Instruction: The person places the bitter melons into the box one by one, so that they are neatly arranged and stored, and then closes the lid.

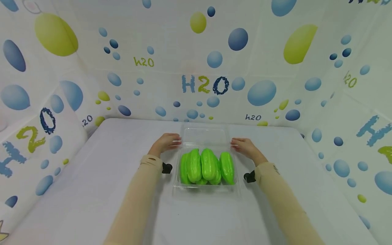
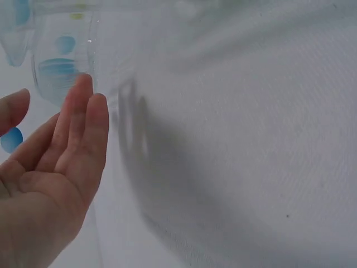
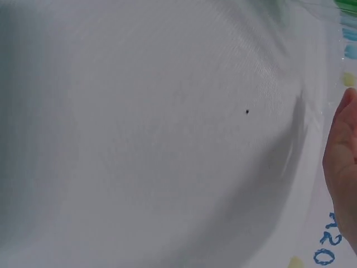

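Note:
A clear plastic clamshell box (image 1: 175,180) sits on the table with its lid (image 1: 205,136) folded back, away from me. Inside lie several bright green, ridged fruits (image 1: 209,165) that look like star fruits. My left hand (image 1: 166,142) is at the lid's left edge, fingers extended toward it; in the left wrist view the hand (image 2: 61,167) shows nearly straight fingers and a separate thumb. On the opposite side, my right hand (image 1: 246,149) points its fingers at the lid's right edge. Only part of that hand (image 3: 343,162) shows in the right wrist view. Whether the fingertips touch the plastic, I cannot tell.
The white table (image 1: 107,190) extends around the box on every side. A patterned curtain (image 1: 171,41) with blue and green dots hangs behind and along both sides. Black wrist cameras sit beneath both beige sleeves (image 1: 137,200), near the box's sides.

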Available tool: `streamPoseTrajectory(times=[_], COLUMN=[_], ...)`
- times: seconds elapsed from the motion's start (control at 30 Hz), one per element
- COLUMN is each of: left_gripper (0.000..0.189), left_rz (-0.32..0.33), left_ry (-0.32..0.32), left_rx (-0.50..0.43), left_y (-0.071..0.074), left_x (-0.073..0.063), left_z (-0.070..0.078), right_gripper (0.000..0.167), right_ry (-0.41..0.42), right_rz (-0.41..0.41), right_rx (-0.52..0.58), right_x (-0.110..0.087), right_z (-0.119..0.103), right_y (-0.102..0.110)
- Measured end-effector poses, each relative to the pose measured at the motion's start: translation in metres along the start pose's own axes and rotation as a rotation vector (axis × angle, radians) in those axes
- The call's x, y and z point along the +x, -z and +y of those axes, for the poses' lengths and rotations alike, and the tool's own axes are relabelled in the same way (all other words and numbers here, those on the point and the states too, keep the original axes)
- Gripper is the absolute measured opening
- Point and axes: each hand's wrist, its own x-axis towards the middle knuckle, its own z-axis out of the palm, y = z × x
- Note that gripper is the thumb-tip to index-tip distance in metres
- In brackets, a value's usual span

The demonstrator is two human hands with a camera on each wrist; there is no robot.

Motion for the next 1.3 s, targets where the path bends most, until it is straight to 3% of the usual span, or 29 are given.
streamPoseTrajectory(times=[0.13, 0.23, 0.47, 0.63, 0.93, 1.13, 1.3], left_gripper=[0.043, 0.041, 0.042, 0.045, 0.039, 0.031, 0.021], left_rz=[0.057, 0.098, 0.137, 0.128, 0.149, 0.122, 0.13], left_ry=[0.04, 0.028, -0.042, -0.145, -0.321, -0.531, -0.648], left_rx=[0.02, -0.007, -0.116, -0.171, 0.004, 0.139, 0.243], left_y=[-0.004, -0.008, -0.01, -0.008, -0.007, -0.003, 0.0], left_x=[0.004, 0.006, 0.008, 0.006, -0.004, -0.014, -0.023], left_z=[0.001, 0.003, 0.005, 0.006, 0.004, 0.0, -0.003], right_gripper=[0.046, 0.045, 0.048, 0.05, 0.049, 0.041, 0.037], right_ry=[-0.042, -0.057, -0.057, -0.002, 0.138, 0.216, 0.247], right_rz=[0.0, 0.005, 0.024, 0.029, 0.001, -0.022, -0.073], right_rx=[0.168, 0.263, 0.283, 0.284, 0.217, 0.163, 0.081], right_x=[0.002, 0.003, 0.002, -0.003, -0.011, -0.014, -0.022], right_z=[-0.001, -0.003, -0.008, -0.013, -0.009, -0.002, -0.003], right_y=[-0.003, -0.005, -0.006, -0.007, 0.003, 0.011, 0.018])
